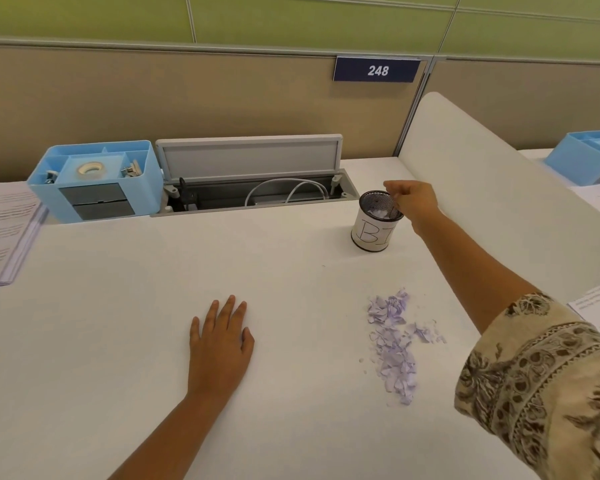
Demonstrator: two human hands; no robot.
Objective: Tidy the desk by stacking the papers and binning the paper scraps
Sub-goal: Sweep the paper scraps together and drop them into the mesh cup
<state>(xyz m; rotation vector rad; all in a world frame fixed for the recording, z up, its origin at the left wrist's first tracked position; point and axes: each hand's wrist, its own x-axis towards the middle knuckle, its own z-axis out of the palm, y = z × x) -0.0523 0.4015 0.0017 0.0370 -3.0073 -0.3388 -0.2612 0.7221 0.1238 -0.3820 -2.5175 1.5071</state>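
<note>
Here right grip curled over bin, contents unclear; scraps nearer; left grip spread flat.

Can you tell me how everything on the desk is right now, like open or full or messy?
bin cup: upright, some scraps inside
paper scraps: loose pile on the desk, not binned yet
stack of papers: lying flat at the desk's left edge
cable hatch: lid up, cables showing
blue organiser: upright, tape roll inside
left hand: flat on the desk
right hand: over the bin cup, fingers curled
</note>
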